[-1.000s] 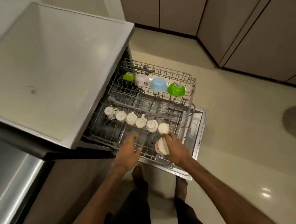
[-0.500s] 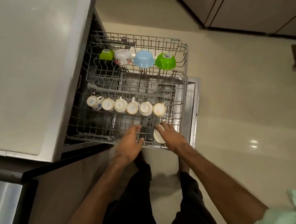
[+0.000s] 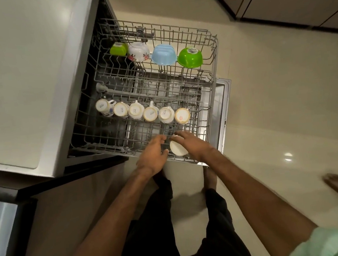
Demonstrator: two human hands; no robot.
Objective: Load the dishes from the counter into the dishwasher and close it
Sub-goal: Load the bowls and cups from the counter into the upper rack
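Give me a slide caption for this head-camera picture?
Right hand sets a white cup into the dishwasher rack beside the left hand.

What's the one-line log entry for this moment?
step: loading rack | right hand: setting cup at near edge | left hand: open, beside cup | cup row: inverted | door: open

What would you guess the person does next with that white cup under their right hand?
Probably let go of it. The right hand rests on the small white ceramic cup, already upside down in the grey wire upper rack, beside a row of six inverted cups. The left hand holds nothing.
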